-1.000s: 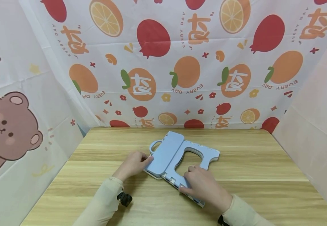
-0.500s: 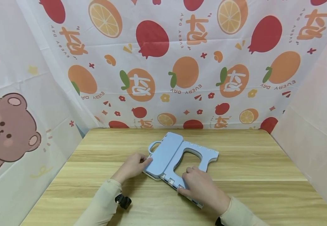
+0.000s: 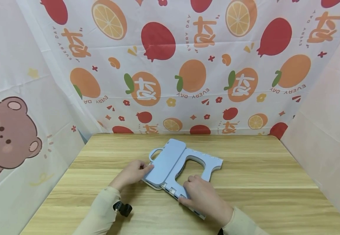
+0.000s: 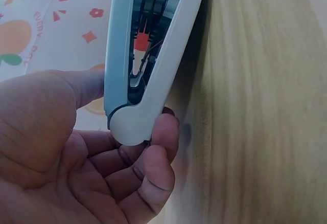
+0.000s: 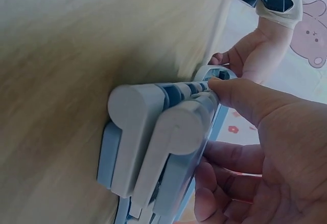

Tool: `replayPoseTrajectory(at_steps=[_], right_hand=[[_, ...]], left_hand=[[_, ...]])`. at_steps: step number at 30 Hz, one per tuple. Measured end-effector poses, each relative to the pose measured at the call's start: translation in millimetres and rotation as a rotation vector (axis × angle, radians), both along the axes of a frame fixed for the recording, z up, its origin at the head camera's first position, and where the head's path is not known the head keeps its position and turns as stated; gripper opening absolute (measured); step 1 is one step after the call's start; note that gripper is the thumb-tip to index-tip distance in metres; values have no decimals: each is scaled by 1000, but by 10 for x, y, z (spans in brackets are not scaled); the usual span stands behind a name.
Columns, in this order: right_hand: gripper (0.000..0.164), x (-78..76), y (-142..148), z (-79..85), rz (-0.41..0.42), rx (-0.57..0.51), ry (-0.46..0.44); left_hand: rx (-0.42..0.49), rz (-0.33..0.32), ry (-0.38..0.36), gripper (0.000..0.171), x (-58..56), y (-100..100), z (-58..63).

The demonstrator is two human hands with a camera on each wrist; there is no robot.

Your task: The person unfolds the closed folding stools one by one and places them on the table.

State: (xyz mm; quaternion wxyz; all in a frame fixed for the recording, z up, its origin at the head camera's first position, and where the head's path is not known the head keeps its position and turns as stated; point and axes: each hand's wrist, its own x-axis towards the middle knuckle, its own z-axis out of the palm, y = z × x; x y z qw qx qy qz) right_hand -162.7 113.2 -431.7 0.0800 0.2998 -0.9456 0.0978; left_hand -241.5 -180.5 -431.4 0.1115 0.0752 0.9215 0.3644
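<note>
closest to us, two pale sleeves (image 3: 100, 207) rise from the bottom edge, the left one wearing a black wrist mount (image 3: 123, 208). just beyond the right cuff, our right hand (image 3: 203, 197) grips the near right part of a light blue and white folding stool (image 3: 172, 173): the thumb lies along its hinged edge, the fingers bend over the blue face beside the rounded cut-out. the stool lies folded and slanted in the middle of a wood-grain table (image 3: 261, 169). a little farther off, our left hand (image 3: 131, 173) pinches the stool's left end, thumb on top of the wide blue panel (image 3: 165, 161), fingers curled beneath the white hinge. the left wrist view shows us a narrow wedge-shaped gap between the blue and white layers there. past that hand, a small loop handle (image 3: 151, 154) sticks out from the panel's left side. behind the table we find a white cloth (image 3: 217, 71) printed with oranges and red fruit; at far left, a side cloth bears a brown cartoon bear (image 3: 7, 133).
</note>
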Motion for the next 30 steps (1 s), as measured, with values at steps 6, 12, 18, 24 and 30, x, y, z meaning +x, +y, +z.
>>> replayPoseTrajectory(at_steps=[6, 12, 18, 24, 30], right_hand=[[32, 1, -25, 6, 3, -10, 11], [34, -9, -48, 5, 1, -20, 27], [34, -10, -62, 15, -7, -51, 32], [34, -13, -75, 12, -19, -113, 28], [33, -29, -92, 26, -12, -166, 26]], left_hand=[[12, 50, -14, 40, 8, -1, 27], [58, 70, 13, 43, 15, 4, 89], [77, 93, 61, 41, 23, 11, 188], [95, 112, 112, 40, -1, 9, 274], [96, 122, 194, 39, -8, 10, 368]])
